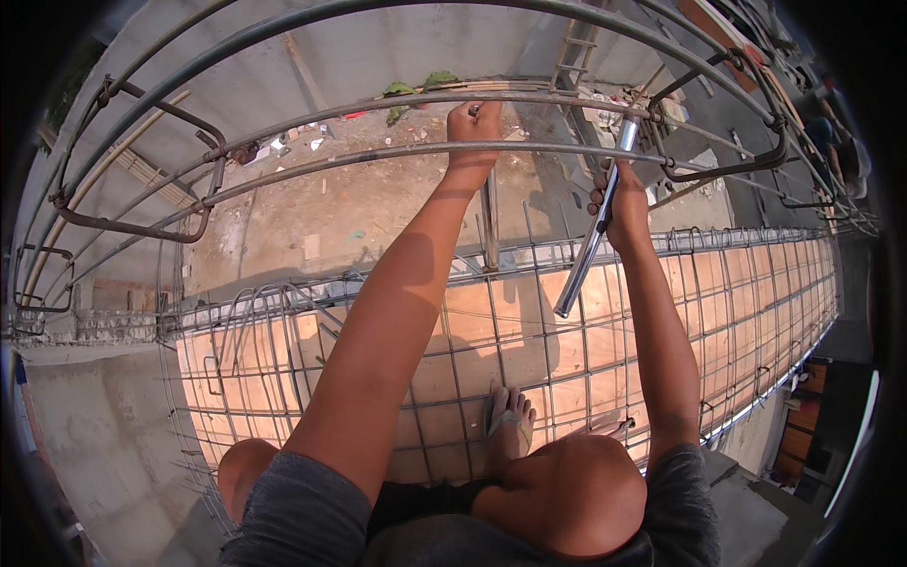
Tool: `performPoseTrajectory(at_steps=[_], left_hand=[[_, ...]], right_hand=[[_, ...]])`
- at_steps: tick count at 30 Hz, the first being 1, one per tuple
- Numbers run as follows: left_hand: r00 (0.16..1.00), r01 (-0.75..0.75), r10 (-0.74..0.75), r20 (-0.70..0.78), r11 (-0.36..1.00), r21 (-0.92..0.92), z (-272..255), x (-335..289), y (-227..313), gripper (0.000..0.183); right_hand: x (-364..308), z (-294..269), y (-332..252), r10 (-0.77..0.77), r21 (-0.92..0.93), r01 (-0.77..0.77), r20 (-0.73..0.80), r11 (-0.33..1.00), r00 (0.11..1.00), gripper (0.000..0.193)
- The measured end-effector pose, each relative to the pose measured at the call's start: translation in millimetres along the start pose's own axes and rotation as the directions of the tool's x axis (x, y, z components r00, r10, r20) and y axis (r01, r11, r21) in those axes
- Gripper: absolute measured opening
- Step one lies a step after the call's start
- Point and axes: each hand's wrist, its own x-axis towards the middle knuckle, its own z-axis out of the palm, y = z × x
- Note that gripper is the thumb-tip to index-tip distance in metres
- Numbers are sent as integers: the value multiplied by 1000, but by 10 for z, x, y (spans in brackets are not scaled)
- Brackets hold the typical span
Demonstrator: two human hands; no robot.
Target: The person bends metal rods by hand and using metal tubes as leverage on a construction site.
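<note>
1. An open building site under warm sun: a wooden deck [586,331] of reddish boards lies below, overlaid with a grid of thin steel bars [529,359], and bare dirt with scraps lies beyond it.
2. The landmark is the long horizontal steel rod [378,156] crossing in front of the person – dull grey, round, slightly rusty, with bent rod loops [132,222] hooked over it to the left.
3. The left hand [472,123] is curled shut around a rod just above that rod, fingers wrapped over it.
4. The right hand [624,203] is closed on a shiny metal pipe [595,222], smooth and chrome-bright; its upper end reaches the rod, its lower end slants down toward the deck.
5. To do this well, I judge the left grip should hold the rod steady while the pipe seats squarely on its end – a slipping pipe would jerk the arm.
6. A foot in a sandal [510,420] rests on the grid below the rod.
</note>
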Motion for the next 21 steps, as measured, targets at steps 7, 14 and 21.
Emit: performPoseTrajectory(at_steps=[7, 14, 21], left_hand=[[991, 131, -130, 18, 979, -154, -88, -94, 75, 30], [943, 333, -313, 114, 866, -374, -227, -22, 161, 32], [965, 260, -262, 4, 955, -143, -100, -45, 127, 32]], right_hand=[[905, 532, 257, -210, -85, 209, 3, 974, 978, 38], [1813, 1279, 988, -615, -455, 518, -85, 724, 784, 45], [2156, 1401, 1348, -706, -436, 622, -44, 650, 707, 47]])
